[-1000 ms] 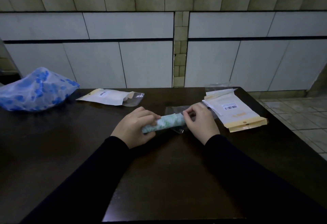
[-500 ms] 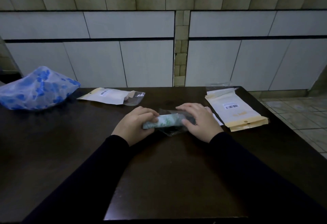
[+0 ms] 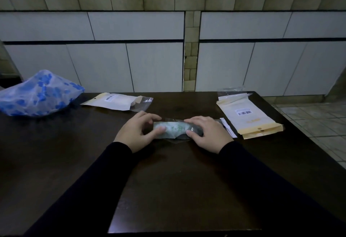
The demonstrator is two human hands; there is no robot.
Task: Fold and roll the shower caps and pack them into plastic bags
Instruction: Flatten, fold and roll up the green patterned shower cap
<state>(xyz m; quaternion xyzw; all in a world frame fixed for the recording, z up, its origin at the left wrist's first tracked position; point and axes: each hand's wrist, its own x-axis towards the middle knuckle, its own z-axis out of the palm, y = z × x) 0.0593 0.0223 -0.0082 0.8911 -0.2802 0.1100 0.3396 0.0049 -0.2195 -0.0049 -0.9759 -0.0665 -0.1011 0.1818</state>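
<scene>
The rolled shower cap [image 3: 172, 129], pale with a green print, lies on the dark table [image 3: 168, 190] just ahead of me, its long axis running left to right across my view; its right end is already inside the clear plastic bag [image 3: 194, 132], whose mouth faces left, so I judge the roll points rightward into the bag. My left hand [image 3: 136, 131] sits at the roll's free left end, thumb and fingertips curled loosely about it, a narrow hold on the cap itself; my right hand [image 3: 207, 133] lies over the bagged end, fingers on top and thumb at the near edge, holding bag and roll together. Both hands are at equal reach; the left is the one on the exposed end, so I judge the next push runs left to right along the axis while the right steadies the bag. A stack of empty bags [image 3: 249, 118] lies just beside the right hand; one filled packet [image 3: 116, 101] lies beyond the left; a blue-printed sack [image 3: 37, 94] sits well apart at far left.
</scene>
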